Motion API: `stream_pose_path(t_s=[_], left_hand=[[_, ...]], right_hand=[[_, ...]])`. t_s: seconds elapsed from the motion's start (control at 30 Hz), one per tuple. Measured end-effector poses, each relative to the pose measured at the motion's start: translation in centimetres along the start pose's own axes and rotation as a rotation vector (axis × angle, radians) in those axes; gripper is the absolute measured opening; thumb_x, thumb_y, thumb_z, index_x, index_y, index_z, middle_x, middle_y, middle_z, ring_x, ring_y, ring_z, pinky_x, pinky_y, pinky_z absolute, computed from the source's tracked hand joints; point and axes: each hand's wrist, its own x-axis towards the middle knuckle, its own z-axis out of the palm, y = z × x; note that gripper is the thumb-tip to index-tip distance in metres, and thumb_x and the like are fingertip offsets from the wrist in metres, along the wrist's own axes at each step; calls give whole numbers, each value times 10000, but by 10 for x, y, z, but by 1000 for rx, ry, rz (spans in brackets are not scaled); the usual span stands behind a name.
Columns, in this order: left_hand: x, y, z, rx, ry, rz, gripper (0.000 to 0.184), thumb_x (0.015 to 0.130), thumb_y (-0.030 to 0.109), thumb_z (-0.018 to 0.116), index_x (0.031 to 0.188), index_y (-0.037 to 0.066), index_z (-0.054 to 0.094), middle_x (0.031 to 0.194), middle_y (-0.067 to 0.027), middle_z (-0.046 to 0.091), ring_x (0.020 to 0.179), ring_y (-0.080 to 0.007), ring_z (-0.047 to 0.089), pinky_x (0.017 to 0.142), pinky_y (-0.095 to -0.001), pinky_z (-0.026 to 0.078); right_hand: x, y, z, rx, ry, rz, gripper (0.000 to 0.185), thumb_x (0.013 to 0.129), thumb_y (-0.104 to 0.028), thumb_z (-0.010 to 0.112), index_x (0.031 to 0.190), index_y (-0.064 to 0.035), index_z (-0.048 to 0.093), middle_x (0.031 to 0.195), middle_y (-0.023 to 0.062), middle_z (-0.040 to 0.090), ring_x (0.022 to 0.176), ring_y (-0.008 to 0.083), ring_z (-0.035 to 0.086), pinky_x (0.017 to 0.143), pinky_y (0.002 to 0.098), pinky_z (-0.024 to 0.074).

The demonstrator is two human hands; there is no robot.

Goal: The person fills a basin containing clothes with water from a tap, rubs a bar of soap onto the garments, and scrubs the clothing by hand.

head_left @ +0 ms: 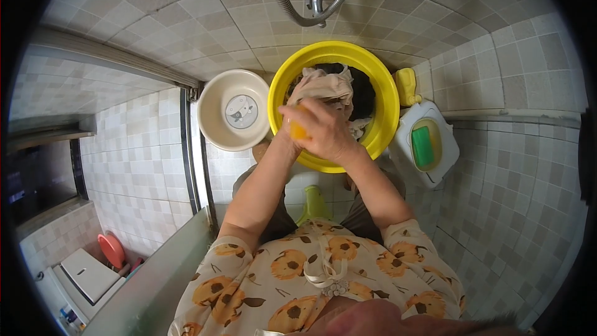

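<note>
The right hand gripped an orange bar over the yellow basin, near left. The left hand touched beige cloth, grip unclear.

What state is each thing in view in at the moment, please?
Right hand: closed around the orange object
Orange object: held, partly covered
Left hand: partly hidden behind the right; grip unclear
Pale cloth: bunched
Dark cloth: lying in the tub
Yellow tub: upright, holding cloth
White basin: upright, printed base visible
Green block: lying in its holder
Shower hose: hanging in a loop
</note>
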Motion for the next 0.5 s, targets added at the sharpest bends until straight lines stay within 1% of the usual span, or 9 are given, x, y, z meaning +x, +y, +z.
stream_pose_path(t_s=[0.1,0.17,0.2,0.27,0.37,0.4,0.43,0.47,0.5], left_hand=[[-4,10,15,-142,-8,-85,369,975,263,394,1288,80,460,1282,-97,516,1197,-231,483,1043,-360,391],[0,5,12,-167,101,77,365,969,251,398,1294,98,461,1275,-84,518,1207,-249,464,1052,-362,373],[2,3,10,-165,102,74,365,969,251,398,1294,98,461,1275,-84,518,1207,-249,464,1052,-362,373],[10,2,6,-402,-110,-42,373,968,263,399,1300,101,454,1276,-83,516,1210,-244,462,1054,-363,365],[16,-1,-1,-761,-428,-203,386,966,280,401,1308,105,444,1277,-82,514,1215,-237,461,1057,-364,353],[18,-2,-2,-875,-538,-260,391,965,286,402,1310,106,441,1277,-81,513,1217,-234,460,1058,-364,349],[13,-5,-1,-877,-537,-260,391,965,286,402,1310,106,441,1277,-81,513,1217,-234,460,1058,-364,349],[2,-10,0,-672,-308,-199,413,977,307,372,1339,110,395,1304,-86,488,1216,-242,465,1047,-363,363],[-11,-15,2,-461,-82,-143,437,988,329,341,1368,114,350,1331,-91,464,1214,-250,471,1037,-362,378]], right_hand=[[1,-7,6,-53,-13,8,561,606,-49,742,1139,-144,595,957,67,533,873,264,598,784,350,498],[0,-11,6,-153,-12,22,513,628,-50,735,1118,-126,601,976,75,543,880,256,600,774,352,498],[-1,-15,8,-153,-10,25,513,628,-50,735,1118,-126,601,976,75,543,880,256,600,774,352,498],[-2,-20,9,-56,303,7,481,645,-83,745,1104,-114,605,1037,78,552,892,249,603,732,340,504],[-1,-22,1,14,442,3,429,687,-166,748,1090,-108,609,1081,87,569,982,282,578,847,409,465],[5,-20,-2,14,441,2,429,687,-166,748,1090,-108,609,1081,87,569,982,282,578,847,409,465],[15,-16,-6,-108,279,-9,408,717,-201,731,1095,-111,608,1082,93,580,1035,306,552,923,455,398],[23,-10,-8,-229,117,-18,390,746,-236,714,1101,-114,607,1083,100,591,1087,329,526,998,501,330],[19,5,4,-188,46,58,370,826,-297,625,1145,-114,589,1100,132,605,1167,354,475,1063,540,194]])
